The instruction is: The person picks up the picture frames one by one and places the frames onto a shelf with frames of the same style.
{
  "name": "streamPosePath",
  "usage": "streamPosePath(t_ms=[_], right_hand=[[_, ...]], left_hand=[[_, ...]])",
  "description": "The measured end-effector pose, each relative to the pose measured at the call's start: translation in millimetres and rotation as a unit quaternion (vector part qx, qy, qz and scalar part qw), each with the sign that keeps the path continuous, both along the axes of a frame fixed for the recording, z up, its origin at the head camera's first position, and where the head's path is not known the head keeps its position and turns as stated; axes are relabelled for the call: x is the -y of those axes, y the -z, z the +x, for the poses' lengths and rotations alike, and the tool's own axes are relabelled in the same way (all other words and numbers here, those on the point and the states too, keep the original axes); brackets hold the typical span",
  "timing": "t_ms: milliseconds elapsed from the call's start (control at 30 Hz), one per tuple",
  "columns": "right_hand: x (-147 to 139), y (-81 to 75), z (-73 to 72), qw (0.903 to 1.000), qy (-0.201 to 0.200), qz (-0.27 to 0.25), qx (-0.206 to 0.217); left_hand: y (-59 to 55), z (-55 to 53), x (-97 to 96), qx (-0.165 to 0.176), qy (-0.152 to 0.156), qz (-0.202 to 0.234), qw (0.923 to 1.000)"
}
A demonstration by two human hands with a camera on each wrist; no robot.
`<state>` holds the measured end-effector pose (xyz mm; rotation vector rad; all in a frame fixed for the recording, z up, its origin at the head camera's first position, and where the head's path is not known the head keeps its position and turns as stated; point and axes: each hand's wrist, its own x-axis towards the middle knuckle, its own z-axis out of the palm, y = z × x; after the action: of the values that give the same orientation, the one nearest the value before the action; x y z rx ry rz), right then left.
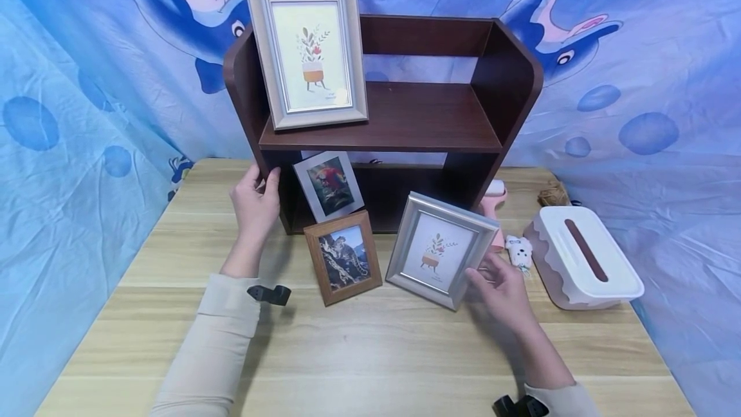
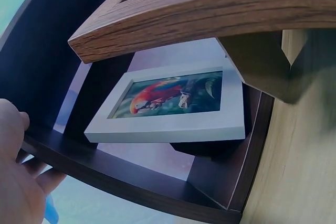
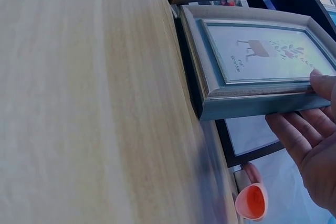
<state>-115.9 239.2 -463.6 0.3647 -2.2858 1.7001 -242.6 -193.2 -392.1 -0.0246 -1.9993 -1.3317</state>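
My left hand grips the left side panel of a dark brown two-tier shelf, thumb at the front and fingers round the outside. With my right hand I pinch the right edge of a silver picture frame, which shows a potted plant print; its thumb lies on the front in the right wrist view. Left of it stands a brown wooden picture frame with a leopard photo. Behind that, a white picture frame with a parrot photo leans in the lower compartment. A larger beige picture frame stands on the upper tier's left.
A tissue box with a white lid stands at the right, beside a small white plush toy. A pink-handled roller and a twine ball lie near the shelf's right side. Blue dolphin fabric hangs behind.
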Motion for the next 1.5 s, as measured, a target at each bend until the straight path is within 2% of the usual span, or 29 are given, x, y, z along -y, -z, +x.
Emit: streamPosePath(t_ms=[300,467,800,1000,1167,1500], right_hand=[[-1,-4.4,-0.3,0.9999,0.014,-0.006,-0.008],[-1,-11.1,0.9,0.9993,0.017,-0.017,-0.029],[-4,-32.8,4.5,0.9967,0.006,-0.043,-0.069],[-4,-45.1,6.4,0.9949,-0.011,-0.075,-0.067],[-5,-56.5,9.8,0.9953,-0.006,-0.068,-0.068],[-7,-72.6,7.8,0.9866,-0.030,-0.093,-0.131]], left_hand=[[0.0,-0.4,-0.3,-0.012,-0.008,-0.022,0.9997],[-0.1,0.9,-0.5,-0.017,-0.004,-0.021,0.9996],[0.6,1.1,-0.8,-0.019,-0.007,-0.026,0.9995],[0.6,0.8,-0.8,-0.014,-0.008,-0.022,0.9996],[0.6,0.7,-0.9,-0.014,-0.006,-0.019,0.9997],[1.0,1.4,-0.7,-0.008,-0.010,-0.022,0.9997]])
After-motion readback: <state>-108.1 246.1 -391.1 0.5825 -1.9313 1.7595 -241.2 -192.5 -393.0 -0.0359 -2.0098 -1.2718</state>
